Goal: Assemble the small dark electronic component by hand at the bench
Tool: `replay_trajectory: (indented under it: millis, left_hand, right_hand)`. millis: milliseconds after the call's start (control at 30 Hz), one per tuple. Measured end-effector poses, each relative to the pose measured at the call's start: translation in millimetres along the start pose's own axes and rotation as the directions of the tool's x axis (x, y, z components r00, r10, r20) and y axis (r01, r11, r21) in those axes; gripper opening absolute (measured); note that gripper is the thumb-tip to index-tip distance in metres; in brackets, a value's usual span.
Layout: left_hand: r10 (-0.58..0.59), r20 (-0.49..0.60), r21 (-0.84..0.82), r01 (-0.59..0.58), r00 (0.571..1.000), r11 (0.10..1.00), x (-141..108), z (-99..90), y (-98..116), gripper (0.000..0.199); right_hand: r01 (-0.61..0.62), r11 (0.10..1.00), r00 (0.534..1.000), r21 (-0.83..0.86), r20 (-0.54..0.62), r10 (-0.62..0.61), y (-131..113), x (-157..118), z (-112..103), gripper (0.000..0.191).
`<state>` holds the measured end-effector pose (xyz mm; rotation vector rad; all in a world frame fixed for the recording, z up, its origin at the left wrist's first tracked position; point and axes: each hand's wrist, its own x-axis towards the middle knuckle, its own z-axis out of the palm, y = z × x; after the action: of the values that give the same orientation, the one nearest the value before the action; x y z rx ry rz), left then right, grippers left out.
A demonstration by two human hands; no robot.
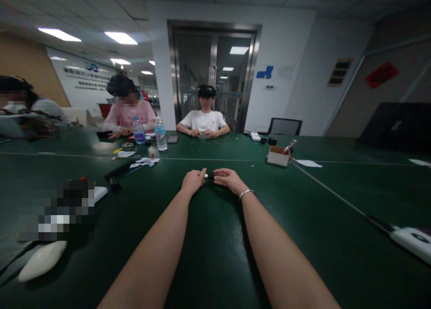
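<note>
Both my arms reach out over the dark green table (215, 237). Between my hands is a small dark object (209, 176) with a shiny, silvery left end. The fingers of my left hand (193, 182) are closed on that left end, thumb on top. My right hand (230, 179), with a silver bracelet (246, 193) at its wrist, pinches the dark right end. The object is too small to identify, and its ends are hidden by my fingers.
Two water bottles (160, 136) and crumpled white paper (144, 162) lie ahead to the left. A small box (278, 156) sits ahead right, a power strip (412, 241) at the far right, a white mouse (43, 260) at the near left. People sit across the table.
</note>
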<state>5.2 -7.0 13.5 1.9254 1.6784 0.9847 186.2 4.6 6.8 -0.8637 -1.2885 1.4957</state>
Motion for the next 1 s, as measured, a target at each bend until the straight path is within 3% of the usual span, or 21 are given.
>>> replay_trajectory:
  millis: [367, 1000]
  left_hand:
    - [-0.004, -0.01, -0.002, 0.004, 1.0, 1.0, 1, 0.1, -1, 0.059]
    - [-0.153, 0.025, -0.138, 0.155, 0.988, 0.978, 19, 7.4, -9, 0.053]
  right_hand:
    - [-0.087, 0.995, 0.995, -0.049, -0.054, 0.084, -5, -1, 7, 0.012]
    - [-0.036, 0.999, 0.999, 0.021, -0.016, 0.036, -10, -5, 7, 0.022]
